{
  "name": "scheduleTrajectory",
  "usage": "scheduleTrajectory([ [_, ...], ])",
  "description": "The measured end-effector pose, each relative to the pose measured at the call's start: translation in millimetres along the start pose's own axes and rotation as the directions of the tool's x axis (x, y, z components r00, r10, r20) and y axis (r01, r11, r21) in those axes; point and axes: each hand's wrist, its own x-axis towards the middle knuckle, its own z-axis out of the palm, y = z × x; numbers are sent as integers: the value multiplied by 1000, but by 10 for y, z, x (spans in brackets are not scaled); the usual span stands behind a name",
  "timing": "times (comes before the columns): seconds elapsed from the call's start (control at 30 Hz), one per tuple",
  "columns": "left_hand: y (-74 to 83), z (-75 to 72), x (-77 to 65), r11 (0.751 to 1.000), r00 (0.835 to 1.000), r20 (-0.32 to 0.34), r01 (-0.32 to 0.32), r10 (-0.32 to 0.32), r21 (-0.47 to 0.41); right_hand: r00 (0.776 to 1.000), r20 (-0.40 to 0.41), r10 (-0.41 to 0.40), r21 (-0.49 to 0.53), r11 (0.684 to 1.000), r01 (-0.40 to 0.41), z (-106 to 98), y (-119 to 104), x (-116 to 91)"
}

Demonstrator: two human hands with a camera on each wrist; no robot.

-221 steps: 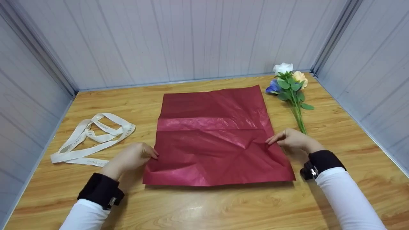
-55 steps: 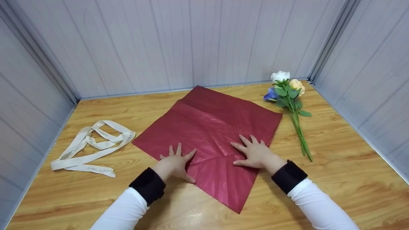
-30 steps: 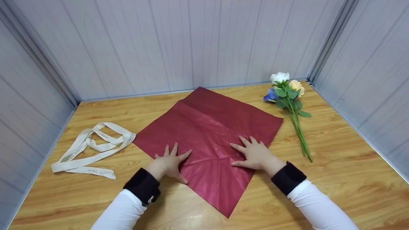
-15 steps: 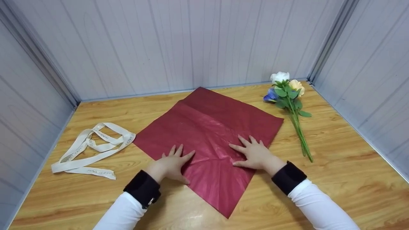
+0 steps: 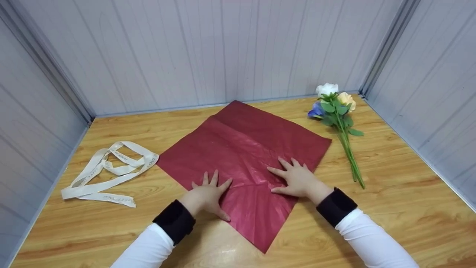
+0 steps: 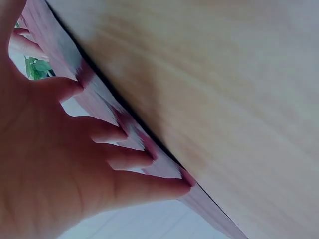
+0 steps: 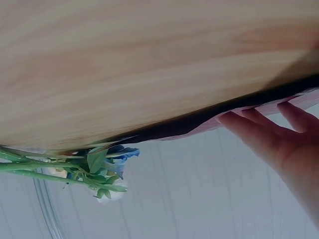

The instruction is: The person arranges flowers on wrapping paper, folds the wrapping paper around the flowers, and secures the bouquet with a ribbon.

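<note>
A dark red sheet of wrapping paper [image 5: 238,149] lies turned like a diamond on the wooden table, creased across its middle, one corner pointing to the front. My left hand [image 5: 209,195] rests with spread fingers on its front left edge; in the left wrist view the fingertips [image 6: 184,188] touch the paper. On the right part of the sheet my right hand [image 5: 297,180] lies flat, fingers spread. In the right wrist view, the paper's edge [image 7: 199,124] stands slightly off the table near that hand [image 7: 279,139]. Neither hand grips anything.
To the left lies a loosely looped white ribbon [image 5: 108,186] with printed letters, its right end by the paper's left corner. At the back right lie several flowers [image 5: 336,108], white, peach and blue, on long green stems. Pale panel walls [image 5: 223,52] enclose the table [image 5: 401,186].
Since the earliest frame the paper has been turned into a diamond, and both hands have moved inward onto it. Over the last half second my left hand has shifted slightly right; the right stays.
</note>
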Motion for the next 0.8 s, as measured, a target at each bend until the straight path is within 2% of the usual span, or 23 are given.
scheduleTrajectory([
  [0.4, -24, -36, -9, 1000, 1000, -8, -10, 10, -27, 1000, -4, 12, -28, 1000, -12, -20, -19, -2],
  [0.5, -18, -30, -7, 999, 1000, -8, -16, 16, -29, 1000, -14, 28, 37, 999, -27, -53, 51, 4],
  [0.57, -15, -26, -7, 999, 1000, -10, -20, 19, -30, 997, -57, 54, 113, 992, -47, -92, 131, 8],
  [0.67, -16, -23, -8, 999, 1000, -11, -20, 20, -32, 979, -156, 132, 238, 967, -93, -167, 272, -1],
  [0.8, -22, -21, -14, 999, 1000, -12, -16, 16, -37, 921, -286, 262, 339, 927, -158, -251, 446, -44],
])
